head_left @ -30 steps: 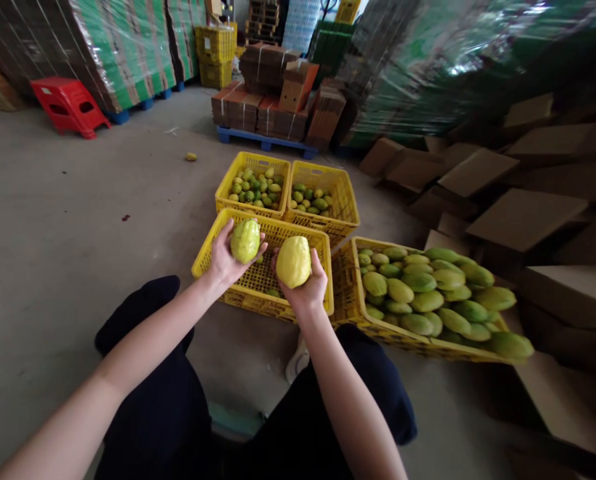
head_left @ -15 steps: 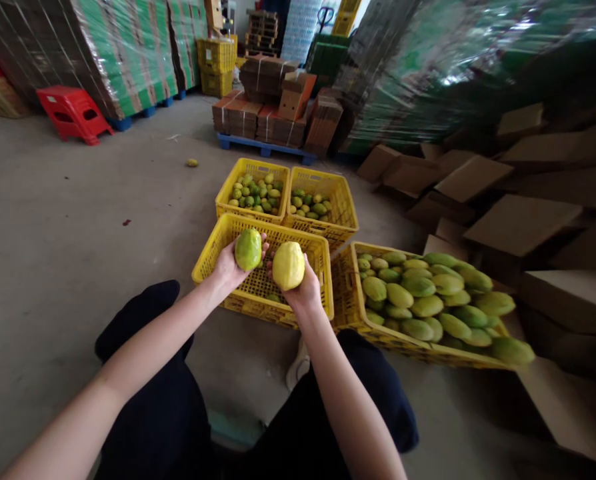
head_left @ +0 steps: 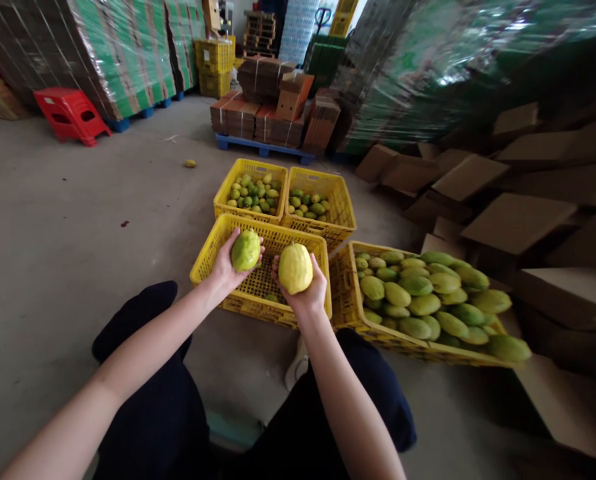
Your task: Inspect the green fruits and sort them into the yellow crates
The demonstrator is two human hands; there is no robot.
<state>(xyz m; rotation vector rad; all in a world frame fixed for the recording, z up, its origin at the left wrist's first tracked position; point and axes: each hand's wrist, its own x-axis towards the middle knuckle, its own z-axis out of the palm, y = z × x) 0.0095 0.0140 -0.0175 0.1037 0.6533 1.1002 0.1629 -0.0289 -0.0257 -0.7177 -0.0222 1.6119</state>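
**Status of Two-Handed Hold**

The left hand (head_left: 223, 267) was cupped around a green-yellow fruit (head_left: 245, 250), grasping it from the outer side and below; the right hand (head_left: 311, 293) grasped a paler yellow fruit (head_left: 295, 268) in the same manner, with the thumb along its outer side; the two fruits were apart, each facing upward over the near crate (head_left: 258, 307), in which a few green fruits (head_left: 272, 298) were partly visible.

A second crate (head_left: 342, 287), to the right, was heaped with long green and yellow fruits (head_left: 425, 305); two rear crates, left (head_left: 248, 212) and right (head_left: 321, 230), stood side by side and contained smaller fruits (head_left: 255, 193); a single loose fruit (head_left: 191, 163) lay on the floor (head_left: 143, 193); a red stool (head_left: 72, 115) stood farther left.
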